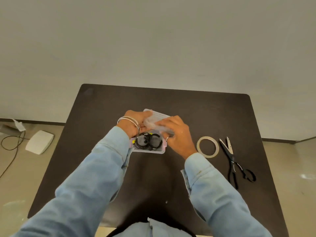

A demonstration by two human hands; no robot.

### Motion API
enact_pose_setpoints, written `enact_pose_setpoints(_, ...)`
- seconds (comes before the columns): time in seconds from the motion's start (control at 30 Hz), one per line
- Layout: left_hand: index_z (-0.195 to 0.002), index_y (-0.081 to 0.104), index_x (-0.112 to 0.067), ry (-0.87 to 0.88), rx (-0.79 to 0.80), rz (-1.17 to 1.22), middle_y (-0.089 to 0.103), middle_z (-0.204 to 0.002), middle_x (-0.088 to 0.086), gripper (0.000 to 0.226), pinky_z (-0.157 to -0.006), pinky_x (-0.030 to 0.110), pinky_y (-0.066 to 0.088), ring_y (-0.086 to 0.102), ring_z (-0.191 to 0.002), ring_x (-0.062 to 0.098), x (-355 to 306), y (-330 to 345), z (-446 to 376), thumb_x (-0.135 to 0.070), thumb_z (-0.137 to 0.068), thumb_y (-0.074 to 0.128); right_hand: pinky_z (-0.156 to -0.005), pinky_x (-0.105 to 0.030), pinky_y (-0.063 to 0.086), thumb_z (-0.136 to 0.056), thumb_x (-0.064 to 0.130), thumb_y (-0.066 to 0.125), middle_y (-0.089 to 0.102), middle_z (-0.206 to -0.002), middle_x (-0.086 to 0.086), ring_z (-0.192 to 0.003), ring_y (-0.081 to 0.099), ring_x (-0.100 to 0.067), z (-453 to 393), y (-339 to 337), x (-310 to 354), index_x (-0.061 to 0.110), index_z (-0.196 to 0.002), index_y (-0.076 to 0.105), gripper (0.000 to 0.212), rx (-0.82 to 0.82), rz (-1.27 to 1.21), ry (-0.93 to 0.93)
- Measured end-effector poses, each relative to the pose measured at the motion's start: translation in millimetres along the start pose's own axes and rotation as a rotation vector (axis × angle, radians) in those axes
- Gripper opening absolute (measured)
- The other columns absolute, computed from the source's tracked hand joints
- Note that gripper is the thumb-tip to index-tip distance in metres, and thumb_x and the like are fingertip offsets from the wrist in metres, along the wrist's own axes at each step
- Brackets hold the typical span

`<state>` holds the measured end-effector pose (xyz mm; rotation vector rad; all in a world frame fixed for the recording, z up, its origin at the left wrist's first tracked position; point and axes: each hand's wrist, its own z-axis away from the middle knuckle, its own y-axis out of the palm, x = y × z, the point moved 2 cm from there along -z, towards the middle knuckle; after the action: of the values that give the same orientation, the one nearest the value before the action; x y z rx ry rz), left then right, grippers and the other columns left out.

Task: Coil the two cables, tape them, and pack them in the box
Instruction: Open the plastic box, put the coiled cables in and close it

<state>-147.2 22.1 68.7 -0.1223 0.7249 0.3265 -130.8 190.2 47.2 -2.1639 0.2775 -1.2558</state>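
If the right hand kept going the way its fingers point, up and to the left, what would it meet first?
The lid, which the right hand already grips. Beyond it, probably the left hand on the lid's other end, though depth is unclear.

You stand in a bare office-like room: plain wall, dark worktop, a cord trailing across the floor.

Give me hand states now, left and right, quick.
Left hand: closed on the far-left end of the clear lid, above the box.
Right hand: closed on the lid's near-right edge.
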Motion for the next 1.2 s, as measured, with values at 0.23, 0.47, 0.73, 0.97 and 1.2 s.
enact_pose_setpoints(0.23, -0.092, 0.062, 0.004, 0.087, 0.026, 0.074, 0.073, -0.068, 0.013, 0.006, -0.062, 0.036, 0.061, 0.071, -0.062, 0.025, 34, -57, -7, 0.003, -0.086, 0.06, -0.104, -0.044, 0.033, -0.09, 0.044, 0.057, 0.048, -0.133, 0.002, -0.126, 0.037, -0.019, 21, 36, 11, 0.03, -0.125, 0.054, 0.038, -0.072, 0.045, 0.507)
enact_pose_setpoints(0.47, -0.112, 0.064, -0.004, 0.262, -0.056, -0.295, 0.066, -0.111, 0.014, 0.025, -0.094, 0.046, 0.051, 0.062, -0.099, 0.03, 66, -78, -29, -0.016, -0.094, 0.052, -0.092, -0.04, 0.051, -0.088, 0.009, 0.064, 0.064, -0.114, -0.01, -0.105, 0.062, -0.028, 29, 54, 11, 0.011, -0.123, 0.057, 0.036, -0.099, -0.197, 0.993)
enact_pose_setpoints(0.73, -0.126, 0.058, -0.022, 0.347, -0.107, -0.782, 0.057, -0.121, 0.018, 0.037, -0.101, 0.048, 0.046, 0.059, -0.105, 0.037, 85, -78, -61, -0.016, -0.09, 0.055, -0.092, -0.041, 0.053, -0.091, 0.018, 0.061, 0.063, -0.11, -0.014, -0.101, 0.062, -0.029, 33, 65, -5, 0.011, -0.12, 0.062, 0.03, -0.032, 0.142, 0.894)
enact_pose_setpoints(0.97, -0.13, 0.055, -0.022, 0.33, -0.094, -0.844, 0.054, -0.124, 0.018, 0.039, -0.102, 0.044, 0.044, 0.059, -0.104, 0.036, 85, -76, -61, -0.01, -0.093, 0.049, -0.084, -0.032, 0.047, -0.094, 0.023, 0.056, 0.06, -0.105, -0.018, -0.094, 0.059, -0.03, 37, 67, -25, 0.004, -0.109, 0.066, 0.026, 0.087, 0.23, 0.88)
enact_pose_setpoints(1.2, -0.135, 0.048, -0.025, 0.296, -0.066, -0.668, 0.059, -0.119, 0.008, 0.044, -0.101, 0.041, 0.044, 0.058, -0.106, 0.029, 91, -79, -56, -0.011, -0.094, 0.047, -0.094, -0.036, 0.047, -0.09, 0.018, 0.063, 0.064, -0.104, -0.003, -0.098, 0.059, -0.021, 43, 62, -26, 0.01, -0.121, 0.063, 0.032, -0.047, -0.141, 1.025)
